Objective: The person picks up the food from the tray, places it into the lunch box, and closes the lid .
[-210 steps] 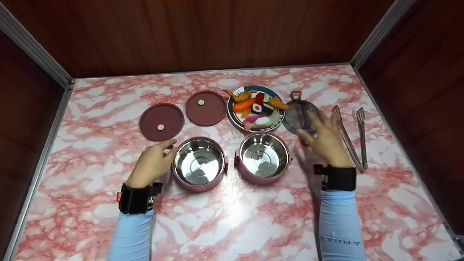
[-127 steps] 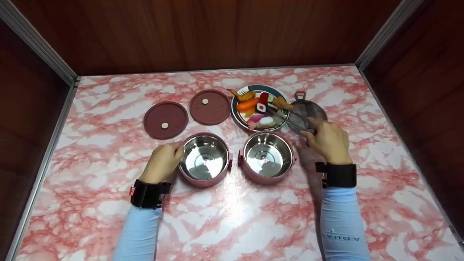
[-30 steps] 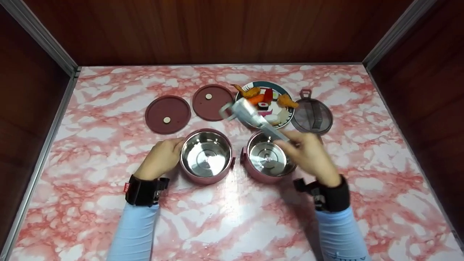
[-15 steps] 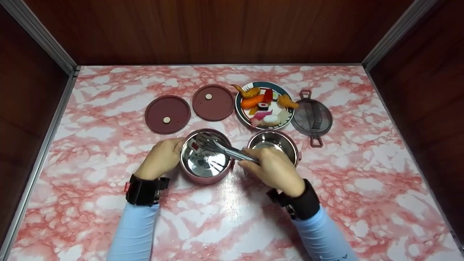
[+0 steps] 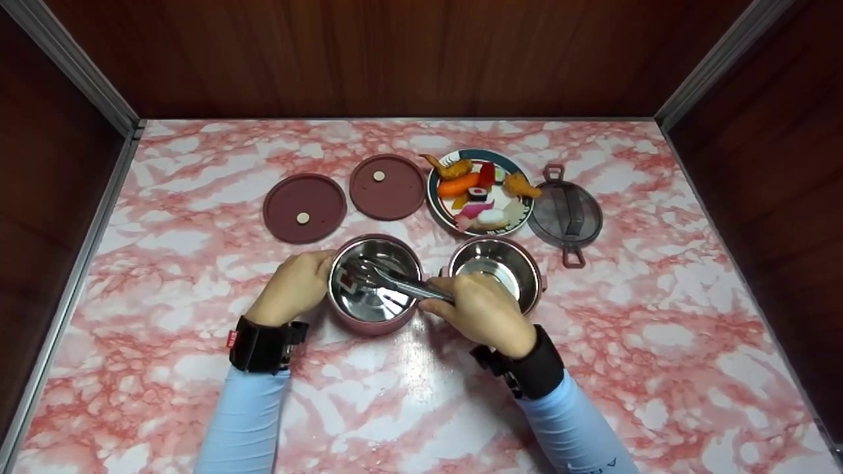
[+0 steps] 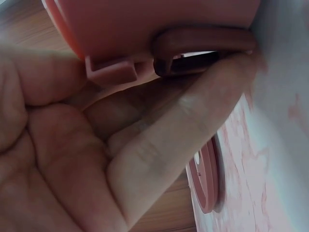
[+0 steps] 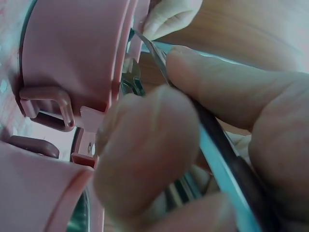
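Observation:
My left hand holds the left pink pot by its left side. In the left wrist view, fingers lie against the pot's handle. My right hand grips metal tongs, whose tips reach down inside the left pot's shiny steel bowl. By the tips shows a small dark patch with red and white; whether it is a food piece or a reflection I cannot tell. Right of it stands a second pink pot, partly hidden by my right hand.
Behind the pots lies a plate of toy food, including a sushi roll and fried shrimp. Two dark-red lids lie to the left, a see-through lid to the right. Wooden walls surround the marbled table.
The right hand took up the tongs, reached to the plate, then carried them left and down into the left pot. A dark sushi roll is gone from the plate. The left hand took hold of the pot.

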Demonstrator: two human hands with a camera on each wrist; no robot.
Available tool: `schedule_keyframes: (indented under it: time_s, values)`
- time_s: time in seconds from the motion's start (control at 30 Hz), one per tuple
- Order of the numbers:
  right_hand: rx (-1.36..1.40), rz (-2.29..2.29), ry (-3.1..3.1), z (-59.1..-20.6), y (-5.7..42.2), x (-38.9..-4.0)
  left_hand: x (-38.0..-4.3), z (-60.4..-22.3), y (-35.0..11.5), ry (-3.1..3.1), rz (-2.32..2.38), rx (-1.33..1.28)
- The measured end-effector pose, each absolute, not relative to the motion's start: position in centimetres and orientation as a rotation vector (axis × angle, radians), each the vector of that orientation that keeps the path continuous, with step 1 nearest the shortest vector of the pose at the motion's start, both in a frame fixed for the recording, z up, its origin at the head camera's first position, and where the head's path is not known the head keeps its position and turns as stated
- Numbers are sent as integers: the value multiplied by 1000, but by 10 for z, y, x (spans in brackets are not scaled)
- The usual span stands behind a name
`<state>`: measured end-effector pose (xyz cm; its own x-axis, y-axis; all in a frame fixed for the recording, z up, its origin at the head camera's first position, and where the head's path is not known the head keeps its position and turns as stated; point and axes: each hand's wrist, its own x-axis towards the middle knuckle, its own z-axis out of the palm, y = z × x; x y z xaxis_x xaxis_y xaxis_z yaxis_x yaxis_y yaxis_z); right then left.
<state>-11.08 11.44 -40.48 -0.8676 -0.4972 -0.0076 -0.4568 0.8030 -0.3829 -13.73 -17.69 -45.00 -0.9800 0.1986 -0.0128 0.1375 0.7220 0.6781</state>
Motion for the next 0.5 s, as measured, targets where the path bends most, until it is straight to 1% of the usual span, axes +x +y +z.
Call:
schedule_keyframes:
  time_s: [0.23, 0.5]
  values:
    - [-717, -552, 2983, -408, 112, -109, -137, -449, -176, 2852, 1103, 290]
    - [-834, -502, 3036, -407, 115, -106, -137, -450, -175, 2866, 1092, 311]
